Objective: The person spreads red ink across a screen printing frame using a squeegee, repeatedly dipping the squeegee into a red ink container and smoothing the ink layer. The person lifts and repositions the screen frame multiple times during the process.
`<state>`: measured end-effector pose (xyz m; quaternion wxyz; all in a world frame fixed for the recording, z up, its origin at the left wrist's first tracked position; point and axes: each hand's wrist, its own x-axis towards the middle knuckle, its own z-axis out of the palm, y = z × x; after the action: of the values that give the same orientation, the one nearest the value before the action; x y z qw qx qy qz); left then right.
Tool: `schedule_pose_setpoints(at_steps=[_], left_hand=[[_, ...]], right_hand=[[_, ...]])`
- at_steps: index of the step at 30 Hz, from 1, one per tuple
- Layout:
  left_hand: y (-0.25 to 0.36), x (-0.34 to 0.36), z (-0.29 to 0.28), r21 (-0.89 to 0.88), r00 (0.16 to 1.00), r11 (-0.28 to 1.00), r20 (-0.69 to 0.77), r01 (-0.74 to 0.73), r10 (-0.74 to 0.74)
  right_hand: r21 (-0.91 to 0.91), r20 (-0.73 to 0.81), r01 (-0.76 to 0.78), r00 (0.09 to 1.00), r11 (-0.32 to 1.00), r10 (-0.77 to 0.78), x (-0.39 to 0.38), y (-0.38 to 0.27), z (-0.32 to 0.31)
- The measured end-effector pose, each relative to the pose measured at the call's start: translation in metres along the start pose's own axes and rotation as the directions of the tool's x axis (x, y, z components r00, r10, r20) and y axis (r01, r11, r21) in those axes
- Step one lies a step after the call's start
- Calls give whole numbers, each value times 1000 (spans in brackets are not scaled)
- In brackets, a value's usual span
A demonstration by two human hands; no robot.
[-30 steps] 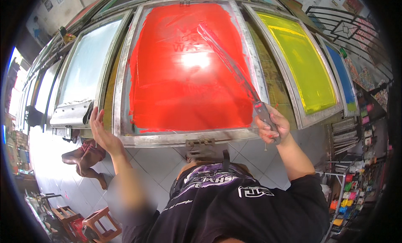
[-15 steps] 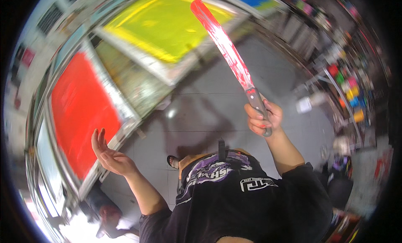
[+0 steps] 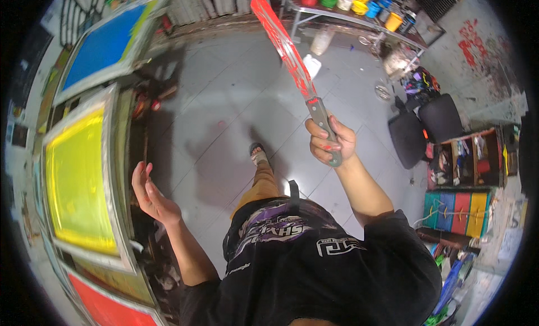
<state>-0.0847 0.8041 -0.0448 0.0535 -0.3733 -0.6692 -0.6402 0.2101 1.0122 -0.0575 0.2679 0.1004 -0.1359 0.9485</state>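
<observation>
Our right hand (image 3: pixel 330 142) grips a red-smeared spatula (image 3: pixel 286 54), our left hand (image 3: pixel 150 192) spreads empty, and coloured paint tubs (image 3: pixel 359 1) crowd the far worktop (image 3: pixel 359 20), contents unreadable.

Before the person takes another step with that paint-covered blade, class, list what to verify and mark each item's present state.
1. Right hand gripping the scraper handle: ok.
2. Blade free of wet red ink: not ok, smeared along its length.
3. Left hand empty and open: ok.
4. Left hand apart from the yellow screen: ok.
5. Floor ahead of the sandalled foot bare: ok.
6. Ink dripping: cannot tell.
</observation>
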Motion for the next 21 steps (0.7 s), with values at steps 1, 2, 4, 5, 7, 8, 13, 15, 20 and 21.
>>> schedule_pose_setpoints(at_steps=[1, 2, 4, 5, 7, 8, 13, 15, 20, 21], left_hand=[[-10, 13, 26, -40, 999, 999, 40, 36, -35], [-21, 26, 53, -76, 994, 994, 81, 75, -68], [-46, 51, 104, -172, 983, 981, 171, 92, -62], [-55, 62, 130, -169, 973, 976, 208, 141, -104], [-77, 88, 185, -220, 947, 944, 263, 246, -186], [-83, 101, 211, -211, 931, 943, 315, 259, -185], [-94, 141, 345, -183, 827, 947, 549, 263, -124], [-98, 153, 386, -188, 782, 948, 617, 255, -88], [-128, 185, 485, -197, 729, 939, 680, 281, -76], [-136, 191, 507, -185, 720, 931, 686, 315, -107]], right_hand=[[-52, -6, 19, 1000, 998, -19, 8, -17, -7], [-104, -13, 35, 999, 994, -37, 16, -34, -13], [-264, -99, 58, 991, 963, -87, 33, -66, -18], [-340, -141, 60, 983, 939, -114, 41, -82, -20], [-404, -196, 93, 963, 910, -186, 60, -108, -24], [-435, -222, 106, 950, 894, -220, 70, -122, -28], [-438, -274, 171, 910, 883, -312, 103, -185, -65], [-430, -295, 186, 896, 883, -333, 113, -209, -82], [-589, -456, 114, 770, 800, -446, 144, -288, -115], [-632, -477, 98, 732, 769, -486, 152, -309, -124]])
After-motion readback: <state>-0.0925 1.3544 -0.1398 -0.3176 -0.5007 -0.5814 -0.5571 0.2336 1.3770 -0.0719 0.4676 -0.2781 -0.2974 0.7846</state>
